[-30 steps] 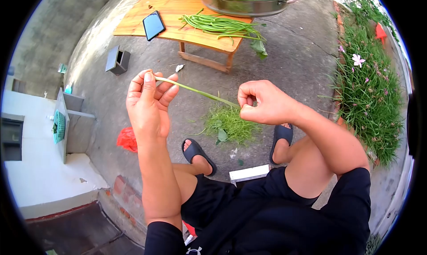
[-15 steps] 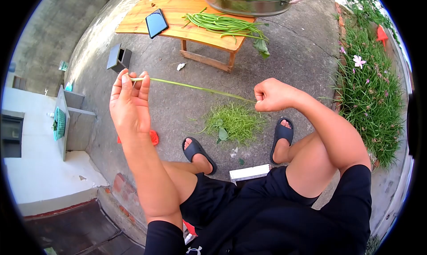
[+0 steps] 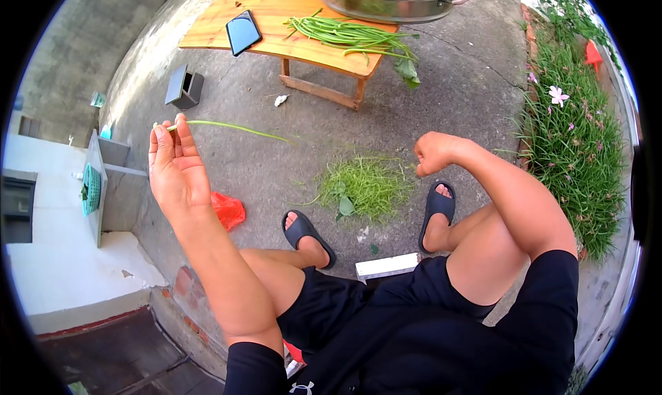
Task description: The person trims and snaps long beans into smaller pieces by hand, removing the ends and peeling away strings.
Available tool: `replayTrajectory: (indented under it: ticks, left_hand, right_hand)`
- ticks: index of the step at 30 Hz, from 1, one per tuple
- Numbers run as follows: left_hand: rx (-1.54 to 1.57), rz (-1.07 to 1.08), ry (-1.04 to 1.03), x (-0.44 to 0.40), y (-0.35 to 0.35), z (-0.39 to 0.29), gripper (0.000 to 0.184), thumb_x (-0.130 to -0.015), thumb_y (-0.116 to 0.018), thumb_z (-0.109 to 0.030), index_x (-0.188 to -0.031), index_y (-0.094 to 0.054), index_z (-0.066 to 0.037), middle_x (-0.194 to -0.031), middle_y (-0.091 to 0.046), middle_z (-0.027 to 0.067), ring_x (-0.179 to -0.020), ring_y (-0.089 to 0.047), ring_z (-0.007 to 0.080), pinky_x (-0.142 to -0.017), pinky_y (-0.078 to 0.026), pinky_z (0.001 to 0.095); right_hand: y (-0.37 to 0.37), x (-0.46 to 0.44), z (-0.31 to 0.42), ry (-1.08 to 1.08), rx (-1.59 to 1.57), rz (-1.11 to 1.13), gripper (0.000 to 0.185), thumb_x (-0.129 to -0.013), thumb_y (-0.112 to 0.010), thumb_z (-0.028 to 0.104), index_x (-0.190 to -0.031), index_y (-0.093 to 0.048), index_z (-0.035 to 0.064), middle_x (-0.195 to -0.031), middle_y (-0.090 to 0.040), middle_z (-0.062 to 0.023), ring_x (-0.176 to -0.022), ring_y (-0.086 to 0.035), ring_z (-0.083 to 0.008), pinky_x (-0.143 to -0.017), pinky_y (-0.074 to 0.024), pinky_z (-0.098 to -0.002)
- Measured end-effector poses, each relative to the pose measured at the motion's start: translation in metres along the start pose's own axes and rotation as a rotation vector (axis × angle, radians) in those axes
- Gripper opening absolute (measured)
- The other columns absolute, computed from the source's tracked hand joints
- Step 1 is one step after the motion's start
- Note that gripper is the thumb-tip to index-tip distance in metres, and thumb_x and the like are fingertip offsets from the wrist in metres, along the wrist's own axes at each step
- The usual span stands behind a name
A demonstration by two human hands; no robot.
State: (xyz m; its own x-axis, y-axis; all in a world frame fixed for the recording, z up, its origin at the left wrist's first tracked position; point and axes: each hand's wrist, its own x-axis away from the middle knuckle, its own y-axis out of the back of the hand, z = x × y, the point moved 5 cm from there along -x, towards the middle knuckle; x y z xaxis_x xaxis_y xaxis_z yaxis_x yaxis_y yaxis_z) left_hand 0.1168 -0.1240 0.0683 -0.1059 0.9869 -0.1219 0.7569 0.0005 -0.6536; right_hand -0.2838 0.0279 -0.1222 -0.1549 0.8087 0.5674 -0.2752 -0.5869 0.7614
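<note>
- Concrete ground spread beneath a pile of green shreds.
- Left hand pinched a green stem in midair by its left end, seemingly light, bendy, breakable, best held there.
- Right hand curled closed; any contents couldn't be told.

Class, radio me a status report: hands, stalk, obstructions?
Left hand pinching thin green stalk near one end. Right hand closed, off stalk. Wispy green strands heaped below, not blocking.
</note>
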Motion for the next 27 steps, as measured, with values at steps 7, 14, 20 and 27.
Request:
replayTrajectory:
  ticks: [7, 14, 20, 27]
  left_hand:
    - [-0.06, 0.056, 0.061, 0.001, 0.003, -0.005, 0.014, -0.098, -0.064, -0.007, -0.109, -0.059, 0.0, -0.106, -0.066, 0.0105, -0.108, -0.066, 0.027, -0.092, -0.06, 0.0328]
    - [-0.3, 0.19, 0.271, 0.035, -0.036, 0.036, 0.018, -0.097, -0.068, -0.01, -0.112, -0.063, -0.002, -0.105, -0.068, 0.0093, -0.097, -0.07, 0.0242, -0.082, -0.062, 0.033]
    - [-0.393, 0.415, 0.495, 0.081, -0.066, 0.081, 0.017, -0.098, -0.066, -0.01, -0.113, -0.063, -0.003, -0.103, -0.07, 0.0087, -0.091, -0.072, 0.0214, -0.077, -0.063, 0.0301]
    - [-0.423, 0.505, 0.598, 0.123, -0.086, 0.108, 0.015, -0.096, -0.068, -0.005, -0.109, -0.063, -0.001, -0.1, -0.07, 0.0101, -0.087, -0.072, 0.0201, -0.074, -0.063, 0.0302]
  right_hand:
    - [0.003, -0.004, 0.007, -0.038, -0.07, 0.029, 0.034, -0.076, -0.064, 0.03, -0.087, -0.07, -0.0013, -0.089, -0.071, -0.0227, -0.089, -0.069, -0.038, -0.082, -0.0541, -0.0447]
    - [0.017, -0.011, 0.027, 0.03, -0.226, -0.09, 0.032, -0.081, -0.063, 0.03, -0.083, -0.067, -0.0009, -0.085, -0.07, -0.0214, -0.082, -0.068, -0.0372, -0.077, -0.053, -0.0456]
    - [0.048, 0.007, 0.057, 0.181, -0.414, -0.292, 0.023, -0.088, -0.069, 0.022, -0.09, -0.069, -0.0015, -0.084, -0.071, -0.0149, -0.077, -0.068, -0.0259, -0.071, -0.0537, -0.0392]
    - [0.093, 0.077, 0.117, 0.39, -1.259, -0.381, 0.02, -0.094, -0.072, 0.016, -0.104, -0.071, -0.0007, -0.086, -0.07, -0.0028, -0.071, -0.063, -0.0084, -0.062, -0.0526, -0.0251]
